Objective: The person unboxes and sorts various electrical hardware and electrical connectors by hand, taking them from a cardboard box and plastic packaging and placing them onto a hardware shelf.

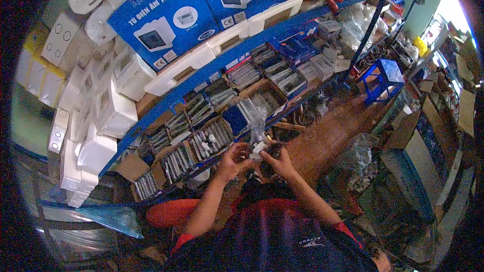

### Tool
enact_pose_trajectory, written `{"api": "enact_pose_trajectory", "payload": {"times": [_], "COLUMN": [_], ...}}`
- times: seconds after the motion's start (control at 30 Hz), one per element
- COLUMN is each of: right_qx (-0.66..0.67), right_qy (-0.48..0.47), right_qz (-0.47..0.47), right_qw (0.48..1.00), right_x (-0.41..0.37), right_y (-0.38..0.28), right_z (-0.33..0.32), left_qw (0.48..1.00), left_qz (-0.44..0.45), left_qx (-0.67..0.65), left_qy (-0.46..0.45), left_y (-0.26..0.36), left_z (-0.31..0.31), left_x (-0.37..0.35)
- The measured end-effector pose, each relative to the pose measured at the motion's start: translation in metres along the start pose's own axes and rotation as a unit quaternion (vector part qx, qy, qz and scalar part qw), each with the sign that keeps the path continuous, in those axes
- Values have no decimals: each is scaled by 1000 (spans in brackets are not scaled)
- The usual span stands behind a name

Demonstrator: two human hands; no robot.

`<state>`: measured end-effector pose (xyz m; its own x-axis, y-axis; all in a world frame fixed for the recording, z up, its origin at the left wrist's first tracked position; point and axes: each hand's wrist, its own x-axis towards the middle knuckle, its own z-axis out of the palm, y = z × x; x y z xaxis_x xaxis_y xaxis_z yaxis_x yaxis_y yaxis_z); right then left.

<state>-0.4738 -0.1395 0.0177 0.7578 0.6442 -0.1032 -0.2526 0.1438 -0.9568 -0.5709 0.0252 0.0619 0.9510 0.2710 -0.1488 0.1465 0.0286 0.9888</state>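
Note:
My left hand (234,161) and my right hand (280,162) come together in front of the shelf, fingers bent inward. Between them is a clear plastic bag (257,130) whose upper part stretches toward the boxes. A small white piece (258,147) shows at the fingertips, its exact kind too small to make out. My right thumb presses at this piece, while the left fingers curl around the bag's near side. Just left of my left hand, an open carton (212,140) holds several wrapped, slim grey-and-white items.
Cartons of wrapped parts line the blue shelf edge (166,102). Above stand blue printed boxes (166,25) and white plastic housings (117,106). A blue stool (384,81) is on the brown floor (322,138) at right. Cardboard (428,156) is piled farther right. Red seating (169,212) shows below left.

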Motion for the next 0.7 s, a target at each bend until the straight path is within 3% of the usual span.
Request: {"api": "enact_pose_trajectory", "payload": {"times": [0.1, 0.23, 0.33, 0.43, 0.7], "right_qx": [-16, -1, 75, 3, -85], "right_qy": [-7, -26, -27, -35, -65], "right_qz": [-13, 3, 129, 2, -42], "right_qw": [1000, 1000, 988, 999, 993], "right_x": [0, 0, -7, -4, 2], "right_y": [4, -1, -27, -12, -7], "right_z": [-3, -6, -5, -5, -10], "left_qw": [999, 994, 992, 990, 990], "left_qz": [45, 30, 24, 32, 66], "left_qx": [25, 93, 113, 118, 124], "left_qy": [17, 51, 58, 68, 25], "left_y": [-7, -10, -10, -19, 20], "left_z": [-1, 1, 4, 4, 18], "left_x": [-1, 0, 0, 3, 0]}}
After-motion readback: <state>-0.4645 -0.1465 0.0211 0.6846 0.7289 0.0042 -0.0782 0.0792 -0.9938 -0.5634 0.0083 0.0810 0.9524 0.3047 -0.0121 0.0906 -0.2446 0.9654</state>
